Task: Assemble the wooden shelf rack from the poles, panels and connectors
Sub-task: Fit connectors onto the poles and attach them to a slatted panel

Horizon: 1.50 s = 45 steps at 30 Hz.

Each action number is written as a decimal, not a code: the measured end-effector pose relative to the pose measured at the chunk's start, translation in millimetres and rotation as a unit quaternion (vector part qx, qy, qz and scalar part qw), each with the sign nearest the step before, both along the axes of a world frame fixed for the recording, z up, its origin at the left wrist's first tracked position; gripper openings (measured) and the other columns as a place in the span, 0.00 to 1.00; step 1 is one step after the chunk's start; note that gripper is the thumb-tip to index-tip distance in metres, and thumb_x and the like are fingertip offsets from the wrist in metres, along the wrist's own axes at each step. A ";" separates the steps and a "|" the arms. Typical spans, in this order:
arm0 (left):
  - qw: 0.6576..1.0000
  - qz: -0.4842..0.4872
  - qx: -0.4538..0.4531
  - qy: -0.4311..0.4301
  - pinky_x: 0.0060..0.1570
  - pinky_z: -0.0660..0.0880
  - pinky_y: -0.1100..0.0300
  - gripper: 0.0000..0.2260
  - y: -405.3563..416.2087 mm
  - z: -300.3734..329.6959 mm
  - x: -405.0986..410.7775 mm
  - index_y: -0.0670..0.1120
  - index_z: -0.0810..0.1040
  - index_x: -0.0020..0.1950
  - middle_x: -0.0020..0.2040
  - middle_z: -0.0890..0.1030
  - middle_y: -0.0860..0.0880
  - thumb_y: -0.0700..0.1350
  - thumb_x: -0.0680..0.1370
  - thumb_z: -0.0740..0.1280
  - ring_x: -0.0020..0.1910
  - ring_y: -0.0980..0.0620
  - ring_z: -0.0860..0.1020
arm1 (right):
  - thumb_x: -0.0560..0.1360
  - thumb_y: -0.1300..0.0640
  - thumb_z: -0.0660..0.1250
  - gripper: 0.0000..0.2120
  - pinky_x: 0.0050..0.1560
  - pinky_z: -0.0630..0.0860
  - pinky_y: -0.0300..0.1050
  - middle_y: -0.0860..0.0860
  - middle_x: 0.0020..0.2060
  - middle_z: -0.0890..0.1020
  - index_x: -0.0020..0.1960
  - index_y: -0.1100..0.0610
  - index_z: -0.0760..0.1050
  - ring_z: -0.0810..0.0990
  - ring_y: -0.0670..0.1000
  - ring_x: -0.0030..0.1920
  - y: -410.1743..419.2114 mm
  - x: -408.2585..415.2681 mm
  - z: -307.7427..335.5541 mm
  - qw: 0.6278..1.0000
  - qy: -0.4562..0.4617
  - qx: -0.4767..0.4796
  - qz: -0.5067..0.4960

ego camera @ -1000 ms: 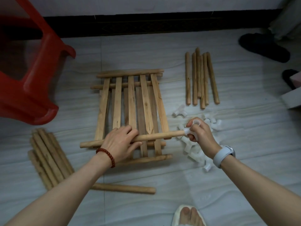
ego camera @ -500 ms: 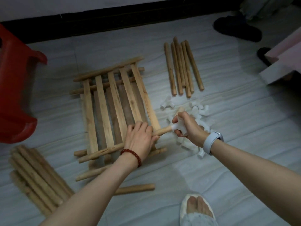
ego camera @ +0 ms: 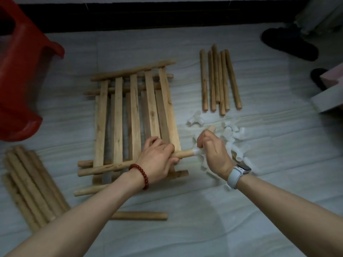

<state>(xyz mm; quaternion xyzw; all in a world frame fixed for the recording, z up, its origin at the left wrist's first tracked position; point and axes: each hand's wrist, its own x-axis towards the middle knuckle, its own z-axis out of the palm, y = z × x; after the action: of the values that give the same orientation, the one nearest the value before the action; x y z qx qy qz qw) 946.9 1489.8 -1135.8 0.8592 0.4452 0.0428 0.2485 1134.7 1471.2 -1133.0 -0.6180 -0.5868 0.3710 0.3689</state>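
At centre frame, the left hand [ego camera: 157,160] curls round the pole [ego camera: 111,166] lying across the panels [ego camera: 135,115], while the right hand [ego camera: 213,154] clamps a connector [ego camera: 197,151] on its end; best brace the pole and push straight, twisting slightly.

The floor [ego camera: 185,229] is pale grey with soft wavy lines. A dark strip [ego camera: 167,15] runs along the bottom of the wall (at the far edge). A red plastic stool [ego camera: 22,86] stands on the floor.
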 end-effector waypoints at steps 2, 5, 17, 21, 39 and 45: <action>1.000 0.016 -0.006 -0.012 0.65 0.49 0.60 0.11 -1.0 -1.2 2.2 0.45 0.73 0.48 0.44 0.74 0.51 0.51 0.80 0.57 0.54 0.50 0.69 | 0.74 0.55 0.49 0.12 0.36 0.66 0.44 0.59 0.32 0.70 0.37 0.58 0.66 0.68 0.52 0.33 2.4 0.9 4.7 0.997 -0.010 0.056 0.049; 0.999 0.037 0.007 -0.027 0.64 0.55 0.56 0.16 -8.0 -0.5 5.2 0.44 0.75 0.46 0.40 0.74 0.51 0.54 0.77 0.54 0.50 0.49 0.72 | 0.73 0.55 0.51 0.12 0.34 0.66 0.39 0.57 0.32 0.70 0.35 0.58 0.66 0.68 0.49 0.32 3.3 7.0 4.6 0.997 0.021 0.048 0.050; 0.998 0.025 0.059 0.019 0.60 0.59 0.58 0.13 -11.8 5.5 24.2 0.48 0.71 0.47 0.41 0.78 0.50 0.56 0.79 0.55 0.46 0.50 0.71 | 0.77 0.46 0.53 0.17 0.30 0.62 0.41 0.52 0.27 0.65 0.37 0.57 0.64 0.64 0.49 0.28 -1.6 13.3 4.3 0.977 0.066 -0.168 -0.111; 0.998 0.050 0.036 -0.027 0.61 0.57 0.59 0.11 -9.9 5.9 23.9 0.46 0.71 0.44 0.39 0.74 0.51 0.53 0.79 0.59 0.43 0.52 0.68 | 0.74 0.40 0.52 0.14 0.35 0.65 0.42 0.48 0.31 0.69 0.41 0.49 0.66 0.68 0.45 0.30 -5.6 29.9 1.7 0.993 0.060 -0.103 0.017; 0.998 0.065 0.011 -0.011 0.56 0.60 0.58 0.08 -32.8 -6.5 2.4 0.50 0.65 0.43 0.38 0.69 0.54 0.51 0.77 0.62 0.43 0.53 0.66 | 0.79 0.37 0.48 0.27 0.19 0.65 0.36 0.56 0.24 0.76 0.45 0.60 0.71 0.71 0.50 0.20 6.3 13.1 0.0 0.875 0.193 -0.444 0.022; 0.996 0.087 0.024 -0.026 0.48 0.59 0.61 0.09 -38.5 8.0 -1.6 0.51 0.64 0.43 0.35 0.64 0.59 0.53 0.77 0.62 0.41 0.55 0.65 | 0.75 0.39 0.51 0.18 0.39 0.74 0.42 0.46 0.45 0.74 0.52 0.51 0.68 0.75 0.49 0.45 -35.1 3.9 3.3 0.997 -0.017 -0.023 0.070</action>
<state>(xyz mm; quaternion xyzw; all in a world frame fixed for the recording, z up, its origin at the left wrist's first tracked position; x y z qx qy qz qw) 945.4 1451.3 -1127.8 0.8216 0.5102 0.0975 0.2349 1138.7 1436.1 -1129.7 -0.5898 -0.6260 0.3989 0.3180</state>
